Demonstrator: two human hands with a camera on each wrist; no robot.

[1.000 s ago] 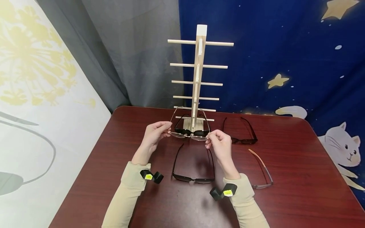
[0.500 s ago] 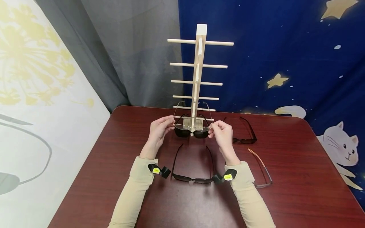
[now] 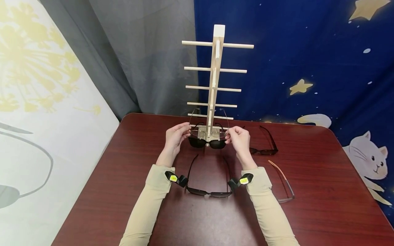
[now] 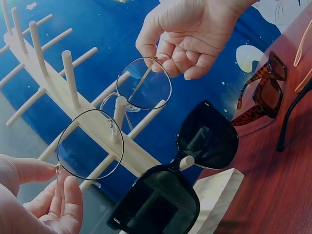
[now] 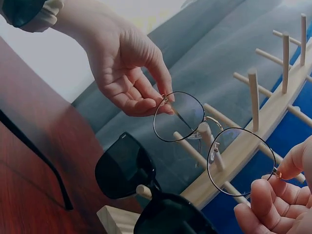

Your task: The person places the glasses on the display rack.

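Thin round metal-framed eyeglasses are held up in front of a wooden display stand. My left hand pinches the frame at one hinge, and my right hand pinches the opposite hinge. The temples stretch back past the stand's post toward its lower crossbars. In both wrist views, the nose bridge sits right at a short front peg. Below, black sunglasses hang with their bridge over the lowest front peg, their dark lenses facing me.
Another pair of black sunglasses lies unfolded on the red-brown table between my forearms. To the right are tortoiseshell sunglasses and glasses with an orange temple tip. Curtains hang behind the stand.
Both hands have moved forward and up with the round eyeglasses, from in front of the hanging sunglasses to above them, close to the post. The other glasses stay where they were.
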